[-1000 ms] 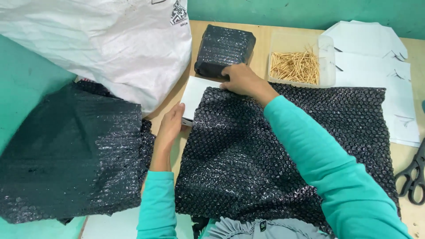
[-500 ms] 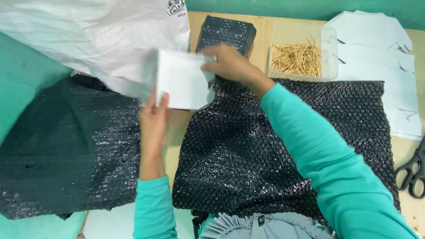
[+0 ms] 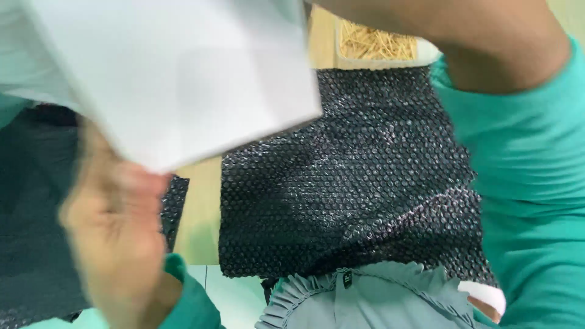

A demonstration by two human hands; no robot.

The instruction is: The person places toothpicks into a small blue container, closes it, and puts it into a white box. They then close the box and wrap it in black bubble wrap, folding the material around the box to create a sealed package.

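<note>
L hand (image 3: 116,237) raised near cam, blurred; R forearm (image 3: 463,42) crosses top.

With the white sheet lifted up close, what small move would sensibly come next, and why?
Probably lower the white sheet onto the black bubble wrap. The left hand is under its edge, blurred, the sheet is up near the camera, and the wrap lies spread flat and bare below.

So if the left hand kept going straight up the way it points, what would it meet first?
Probably the white folded paper piece: the blurred left hand sits just under its lower edge, perhaps already touching it. Depth is unclear.
</note>
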